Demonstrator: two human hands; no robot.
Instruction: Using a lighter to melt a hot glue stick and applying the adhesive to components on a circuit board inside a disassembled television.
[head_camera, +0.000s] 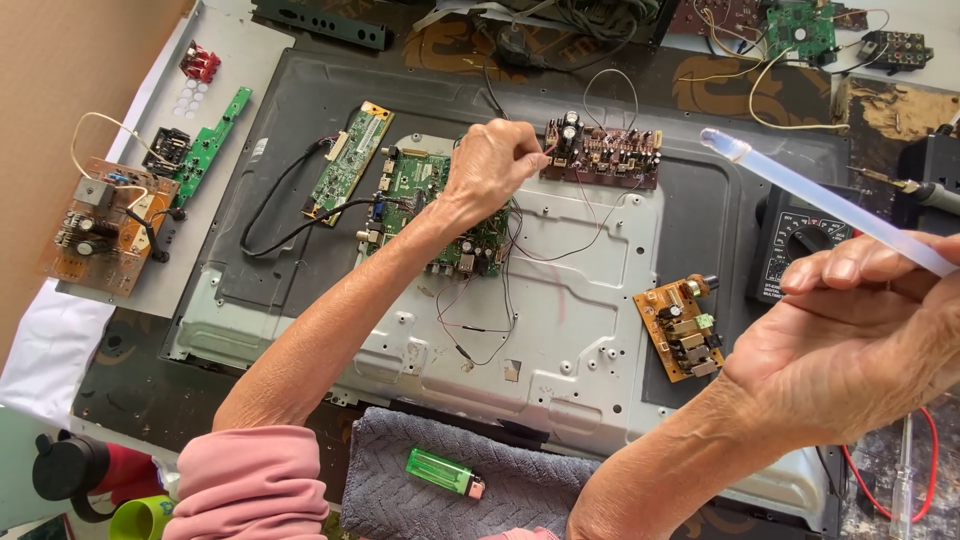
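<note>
Head view: your left hand (492, 165) reaches out over the middle of the metal back panel (560, 330), fingers pinched shut on thin wires (520, 225) at the left end of the brown circuit board (603, 153) that lies near the panel's far edge; your right hand (850, 350) is raised near the right edge of the surface, fingers curled around a clear glue stick (800, 190), which slants up and away towards the far side with its rounded tip free in the air; just under your left wrist lies a green main board (430, 205), and left of it a narrow green board (348, 160), joined by black cables (280, 215); a small yellow-brown board (682, 328) rests on the panel's right part, just beside your right wrist; beyond the glue stick a black multimeter (795, 255) sits at the right edge of the surface; at the near edge a grey towel (520, 490) carries a green lighter (445, 472); on the left side of the surface lie a brown board with a wire loop (100, 225) and a slim green strip board (210, 145); a red and black flask (80, 470) and a green cup (140, 518) stand at the near left corner.
</note>
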